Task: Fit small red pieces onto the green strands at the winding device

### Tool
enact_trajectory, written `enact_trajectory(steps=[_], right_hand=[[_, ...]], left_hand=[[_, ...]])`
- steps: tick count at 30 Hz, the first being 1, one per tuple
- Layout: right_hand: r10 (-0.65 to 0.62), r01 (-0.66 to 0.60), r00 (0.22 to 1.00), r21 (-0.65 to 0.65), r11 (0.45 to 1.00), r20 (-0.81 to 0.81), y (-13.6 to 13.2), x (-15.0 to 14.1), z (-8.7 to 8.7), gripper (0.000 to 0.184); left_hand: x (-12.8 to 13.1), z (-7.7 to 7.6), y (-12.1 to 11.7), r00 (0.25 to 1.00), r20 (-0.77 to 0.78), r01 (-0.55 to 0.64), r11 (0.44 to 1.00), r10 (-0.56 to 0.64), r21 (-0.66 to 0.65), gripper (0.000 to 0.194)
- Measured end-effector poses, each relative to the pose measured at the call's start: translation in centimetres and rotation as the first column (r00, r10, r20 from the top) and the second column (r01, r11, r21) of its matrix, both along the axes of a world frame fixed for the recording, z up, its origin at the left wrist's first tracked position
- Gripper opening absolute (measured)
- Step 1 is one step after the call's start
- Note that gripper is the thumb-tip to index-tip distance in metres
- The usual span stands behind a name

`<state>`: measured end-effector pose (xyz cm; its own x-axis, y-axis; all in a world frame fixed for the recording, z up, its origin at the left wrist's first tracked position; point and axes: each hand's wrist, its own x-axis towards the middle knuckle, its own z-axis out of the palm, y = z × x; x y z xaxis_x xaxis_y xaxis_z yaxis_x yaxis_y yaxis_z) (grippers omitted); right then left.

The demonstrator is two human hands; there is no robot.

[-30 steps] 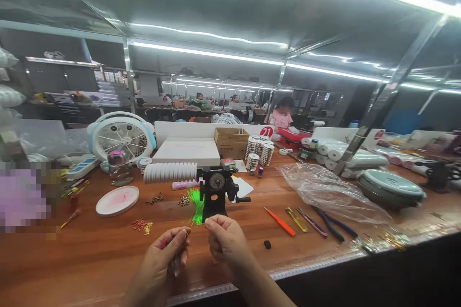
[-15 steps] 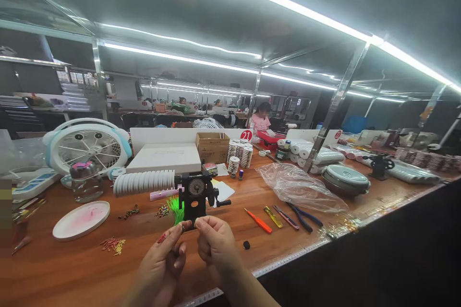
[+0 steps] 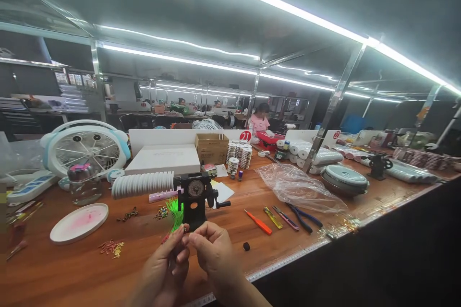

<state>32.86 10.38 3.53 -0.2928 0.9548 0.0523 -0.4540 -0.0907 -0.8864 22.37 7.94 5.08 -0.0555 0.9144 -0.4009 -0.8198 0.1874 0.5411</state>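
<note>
My left hand [image 3: 166, 264] and my right hand [image 3: 212, 252] meet low in the middle of the head view, fingertips pinched together over the wooden bench [image 3: 82, 268]. Between them sits something tiny that I cannot make out; a small red piece shows by my left thumb. Just beyond the fingers stands a black hand-crank winder [image 3: 196, 199] with a round dial, a row of white spools [image 3: 142, 184] on its left shaft. A tuft of bright green fibres [image 3: 175, 211] lies beside the winder's base.
A white plate with pink stain [image 3: 79, 222], loose red and gold bits [image 3: 111, 247], an orange-handled tool [image 3: 258, 222], pliers [image 3: 305, 217], a clear plastic bag [image 3: 298, 187], a white fan [image 3: 84, 148], a cardboard box [image 3: 212, 147] and thread spool stacks [image 3: 240, 155] sit on the bench. People work at far benches.
The view swung right and up over the second, then steadied. My two hands drew closer, fingertips now touching, and shifted slightly toward me from the winder.
</note>
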Motion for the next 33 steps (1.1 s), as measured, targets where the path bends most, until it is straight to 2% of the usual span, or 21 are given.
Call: enact_trajectory(steps=[3, 6, 12, 16, 21, 24, 28, 30, 33], right_hand=[[-0.022, 0.024, 0.999, 0.046, 0.999, -0.04, -0.1, -0.3, -0.4, 0.025], [0.035, -0.028, 0.994, 0.071, 0.997, -0.103, -0.3, -0.6, -0.4, 0.019], [0.086, -0.08, 0.985, 0.052, 0.995, -0.146, -0.7, -0.8, 0.1, 0.015], [0.128, -0.118, 0.976, 0.068, 0.991, -0.177, -0.7, -0.8, 0.2, 0.014], [0.166, -0.163, 0.967, 0.032, 0.986, -0.192, -1.0, -0.9, 0.1, 0.016], [0.174, -0.174, 0.973, 0.008, 0.985, -0.154, -1.2, -0.8, -0.3, 0.022], [0.182, -0.182, 0.982, -0.011, 0.983, -0.041, -1.0, -0.7, -1.2, 0.032], [0.149, -0.148, 0.989, -0.049, 0.988, 0.008, -0.8, -0.8, -1.7, 0.036], [0.104, -0.099, 0.993, -0.094, 0.991, 0.051, -0.6, -0.9, -2.2, 0.041]], left_hand=[[-0.1, -0.6, -0.1, 0.985, 0.121, 0.114, 0.992, -0.12, 0.053, 0.03], [-0.2, -1.0, 0.0, 0.968, 0.159, 0.172, 0.976, -0.192, 0.135, 0.04], [0.1, -0.3, -0.4, 0.991, 0.102, 0.084, 0.996, -0.085, 0.017, 0.033], [0.1, -0.3, -0.5, 0.991, 0.086, 0.101, 0.993, -0.106, 0.068, 0.035], [0.0, -1.1, -0.9, 0.992, -0.024, 0.128, 0.979, -0.126, 0.158, 0.035], [0.1, -1.5, -1.2, 0.988, -0.07, 0.153, 0.961, -0.141, 0.23, 0.04], [-0.1, -2.0, -1.2, 0.986, -0.116, 0.143, 0.962, -0.118, 0.233, 0.045], [-0.4, -2.3, -1.2, 0.986, -0.132, 0.129, 0.968, -0.101, 0.218, 0.04], [-0.7, -2.8, -1.1, 0.987, -0.146, 0.091, 0.976, -0.063, 0.196, 0.022]])
